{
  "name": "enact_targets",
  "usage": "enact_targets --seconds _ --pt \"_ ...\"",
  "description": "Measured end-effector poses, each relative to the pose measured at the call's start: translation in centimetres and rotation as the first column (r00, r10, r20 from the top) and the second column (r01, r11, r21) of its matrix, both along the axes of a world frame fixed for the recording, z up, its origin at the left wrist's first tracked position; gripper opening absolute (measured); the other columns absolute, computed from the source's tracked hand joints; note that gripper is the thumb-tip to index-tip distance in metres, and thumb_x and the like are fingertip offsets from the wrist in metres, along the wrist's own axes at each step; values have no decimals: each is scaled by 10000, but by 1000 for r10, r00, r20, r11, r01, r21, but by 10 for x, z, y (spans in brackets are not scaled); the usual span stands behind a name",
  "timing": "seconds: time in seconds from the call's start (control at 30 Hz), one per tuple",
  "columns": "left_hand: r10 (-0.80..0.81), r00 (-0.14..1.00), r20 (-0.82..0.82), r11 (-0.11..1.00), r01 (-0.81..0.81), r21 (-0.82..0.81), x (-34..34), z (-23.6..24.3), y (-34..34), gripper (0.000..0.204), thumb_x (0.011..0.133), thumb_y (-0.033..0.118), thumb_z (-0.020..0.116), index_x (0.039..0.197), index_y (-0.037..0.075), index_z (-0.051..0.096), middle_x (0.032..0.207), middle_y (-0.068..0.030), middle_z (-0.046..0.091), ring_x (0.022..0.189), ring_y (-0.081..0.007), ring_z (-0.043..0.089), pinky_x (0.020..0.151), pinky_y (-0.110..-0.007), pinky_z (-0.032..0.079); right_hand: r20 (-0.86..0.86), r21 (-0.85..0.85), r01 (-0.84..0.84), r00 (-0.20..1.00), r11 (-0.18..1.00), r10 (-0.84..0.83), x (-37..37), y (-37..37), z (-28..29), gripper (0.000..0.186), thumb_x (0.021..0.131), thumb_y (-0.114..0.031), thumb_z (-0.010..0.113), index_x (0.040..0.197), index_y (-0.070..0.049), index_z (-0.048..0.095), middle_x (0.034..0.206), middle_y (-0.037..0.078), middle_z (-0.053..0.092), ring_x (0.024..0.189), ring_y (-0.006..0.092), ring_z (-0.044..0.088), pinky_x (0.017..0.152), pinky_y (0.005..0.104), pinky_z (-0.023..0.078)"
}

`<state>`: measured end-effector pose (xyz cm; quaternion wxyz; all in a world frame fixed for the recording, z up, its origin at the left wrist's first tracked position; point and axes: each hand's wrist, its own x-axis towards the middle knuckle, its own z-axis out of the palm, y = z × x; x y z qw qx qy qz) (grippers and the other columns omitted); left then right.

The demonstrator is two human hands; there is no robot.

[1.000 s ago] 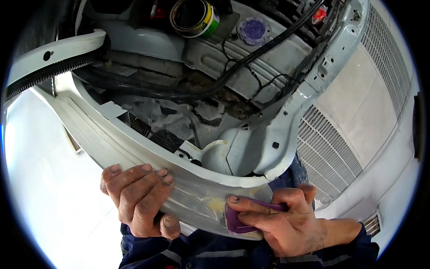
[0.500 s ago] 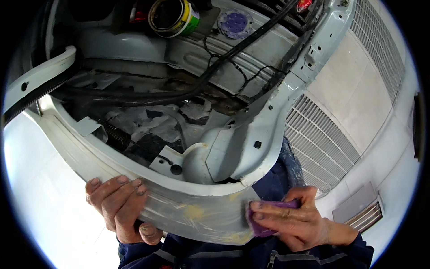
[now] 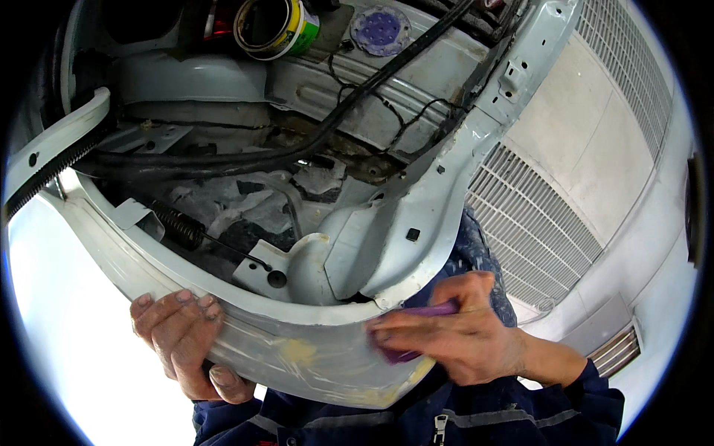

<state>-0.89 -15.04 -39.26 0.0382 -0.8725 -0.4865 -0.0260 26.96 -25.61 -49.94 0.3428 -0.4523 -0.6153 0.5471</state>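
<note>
A curved vehicle body panel [image 3: 253, 338], grey and scuffed with yellowish filler patches, runs across the lower middle. My left hand [image 3: 182, 343] is closed over its left part, the fingers lying on the grey face and the thumb near its lower edge. Against the panel's right end, my right hand [image 3: 465, 334] presses a folded piece of purple sandpaper [image 3: 399, 354]. Its extended fingers lie over the sheet and blur slightly with motion, covering part of it.
Behind the panel lies an open body cavity with a black cable [image 3: 327, 141], a coil spring [image 3: 177, 223] and torn scraps. An open can [image 3: 271, 28] and a round purple disc [image 3: 380, 31] rest farther back. Floor grates [image 3: 532, 230] lie to the right.
My right hand and the sandpaper have moved left and up along the panel's right end. The view has shifted slightly, while my left hand keeps its place on the panel.
</note>
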Motion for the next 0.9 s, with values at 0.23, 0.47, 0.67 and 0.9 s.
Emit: enact_targets --seconds 0.23,0.47,0.67,0.9 --pt "-25 999 47 1000 25 -2 0 -1 2 483 979 454 278 865 120 608 866 -62 661 1008 -273 593 1086 -575 358 -72 79 122 991 989 -116 -5 -4 -18 493 767 -112 660 1243 -229 711 1357 -110 646 947 187 433 823 309 295" --pt "36 999 27 999 -35 -33 3 1 -3 497 1010 526 284 902 167 609 927 -37 671 1053 -263 588 1136 -576 331 125 179 68 988 981 -92 -11 -11 -13 430 779 -147 626 1189 -215 737 1373 -94 637 1005 184 450 845 318 294" --pt "46 999 28 999 -46 5 0 -2 -3 522 1014 566 285 911 175 614 940 -23 675 1057 -252 600 1138 -570 342 232 343 107 953 933 -195 -12 -1 4 256 819 -258 610 1055 -220 702 1282 -103 663 1060 171 464 883 339 271" --pt "30 999 44 1000 -30 5 -2 -4 -4 562 1020 578 270 935 164 640 936 -36 687 1048 -260 610 1122 -575 353 304 370 42 938 928 -163 -10 1 10 264 811 -249 619 1064 -221 689 1297 -98 655 1049 165 469 867 348 281"
